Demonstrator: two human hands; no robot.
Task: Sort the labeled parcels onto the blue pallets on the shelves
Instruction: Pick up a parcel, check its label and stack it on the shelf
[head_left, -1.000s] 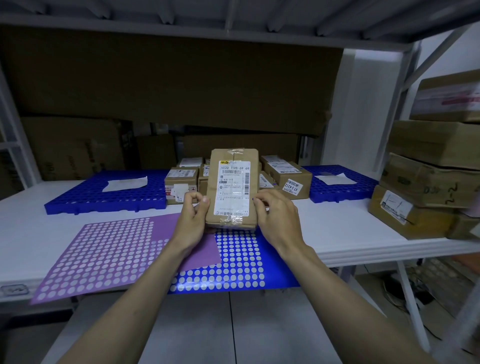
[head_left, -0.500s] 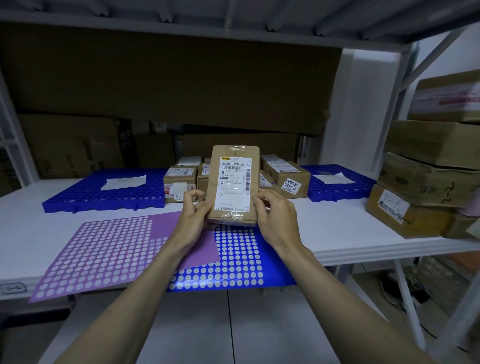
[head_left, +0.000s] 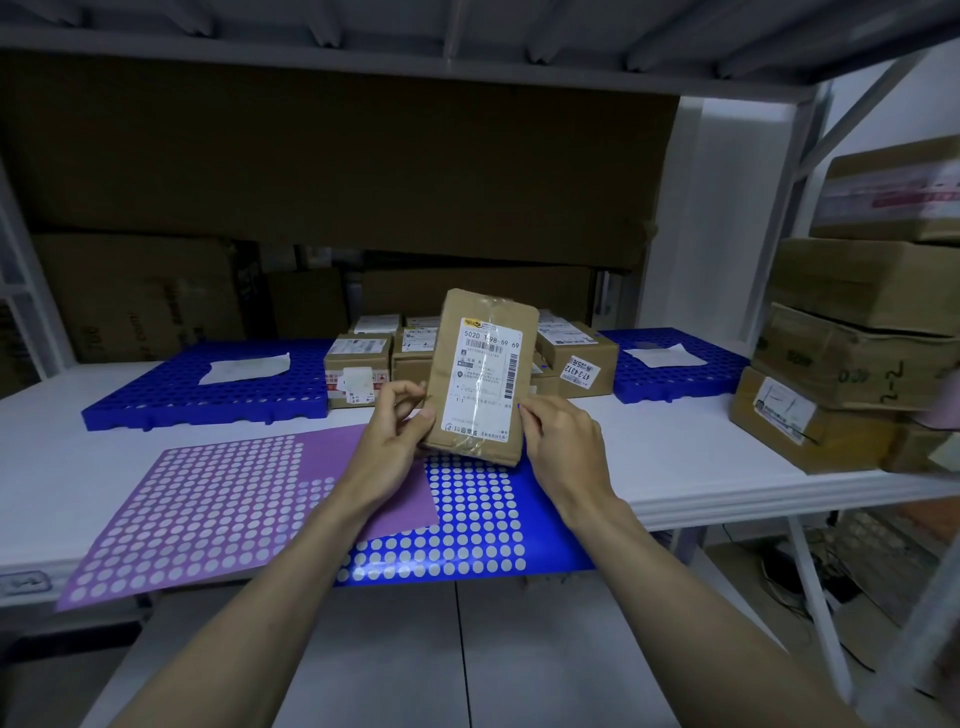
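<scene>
Two hands hold one flat kraft-paper parcel (head_left: 480, 376) upright above the white shelf board (head_left: 675, 457), in front of the cluster of small boxes (head_left: 358, 371). Left hand (head_left: 387, 439) pinches its lower left edge; right hand (head_left: 563, 447) pinches the lower right. It looks light, thin and bendable, with slick tape; edge grips suit it. Compared with a second earlier, it sits higher and tilted rightward.

Brown parcel (head_left: 480, 379) bears a white label (head_left: 485, 382); blue pallets (head_left: 208, 387) beside it; purple sheet (head_left: 208, 514) and blue sheet (head_left: 467, 525), white-dotted.
</scene>
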